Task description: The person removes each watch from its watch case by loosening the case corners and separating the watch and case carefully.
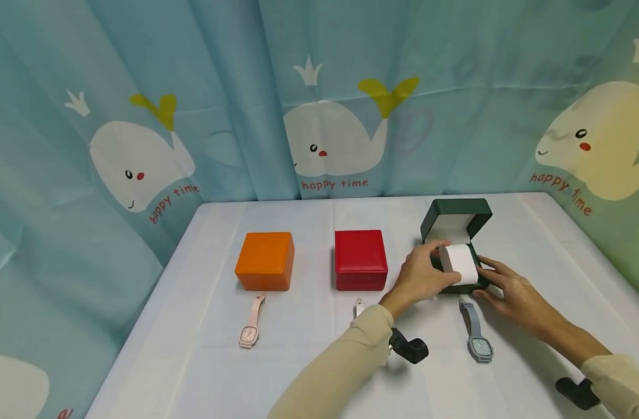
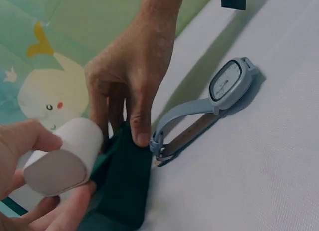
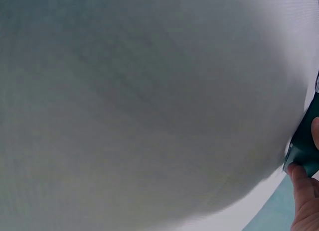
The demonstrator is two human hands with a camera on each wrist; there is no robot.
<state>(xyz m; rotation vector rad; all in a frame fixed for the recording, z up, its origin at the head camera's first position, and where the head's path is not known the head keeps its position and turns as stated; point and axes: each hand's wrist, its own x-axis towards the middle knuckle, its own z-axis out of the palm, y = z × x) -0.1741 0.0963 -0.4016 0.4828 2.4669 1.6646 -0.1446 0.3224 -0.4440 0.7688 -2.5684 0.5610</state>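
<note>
A dark green watch box [image 1: 455, 206] stands at the right of the table with its lid raised. My left hand [image 1: 420, 273] pinches a white watch cushion [image 1: 462, 265] between thumb and fingers, at the box's opening. In the left wrist view the cushion [image 2: 65, 159] tilts, its grey round end showing. My right hand [image 1: 518, 295] grips the right side of the box, thumb on the outer wall. Just in front of the box lies a grey-blue watch [image 1: 479, 343], strap buckled. Only fingers [image 3: 302, 188] of the right hand and a box corner [image 3: 301, 154] show in the right wrist view.
A closed red box [image 1: 360, 259] and a closed orange box [image 1: 264, 261] stand to the left. In front of the orange one lies a pink watch [image 1: 250, 329]. A white watch [image 1: 358, 306] is mostly hidden behind the left forearm. A whale-print curtain [image 1: 235, 116] surrounds the table.
</note>
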